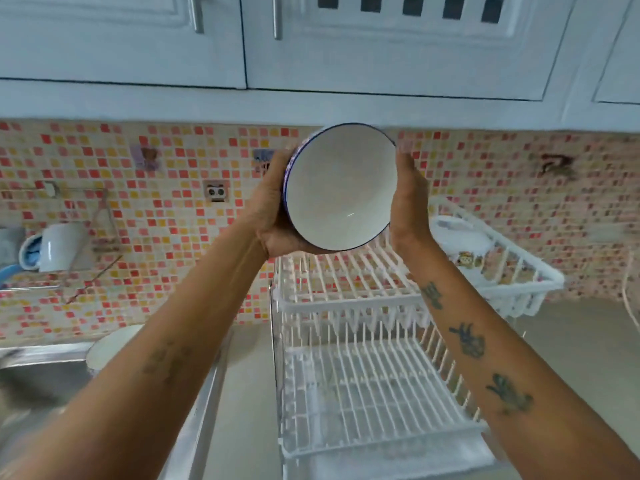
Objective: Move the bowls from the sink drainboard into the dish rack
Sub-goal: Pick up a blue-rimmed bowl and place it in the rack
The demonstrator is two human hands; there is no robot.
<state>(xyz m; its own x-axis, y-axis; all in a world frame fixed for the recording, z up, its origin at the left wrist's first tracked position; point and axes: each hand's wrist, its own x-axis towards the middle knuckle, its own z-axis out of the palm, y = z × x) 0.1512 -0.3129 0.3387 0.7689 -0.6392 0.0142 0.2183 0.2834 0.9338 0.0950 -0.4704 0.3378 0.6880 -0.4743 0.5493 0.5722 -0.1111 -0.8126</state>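
Note:
A white bowl with a blue rim [341, 188] is held up in the air, tilted on its side with its inside facing me. My left hand [272, 209] grips its left edge and my right hand [410, 199] presses its right edge. The bowl hangs above the upper tier of the white two-tier dish rack [349, 306], whose lower tier [374, 393] holds nothing. A second white bowl [110, 344] sits on the steel sink drainboard [194, 420] at the lower left, partly hidden behind my left forearm.
White wall cabinets [311, 46] hang close above the bowl. A white mug [59, 247] hangs by the tiled wall at the left. The rack's side basket [502, 268] holds a white dish. The beige counter [571, 358] lies to the right of the rack.

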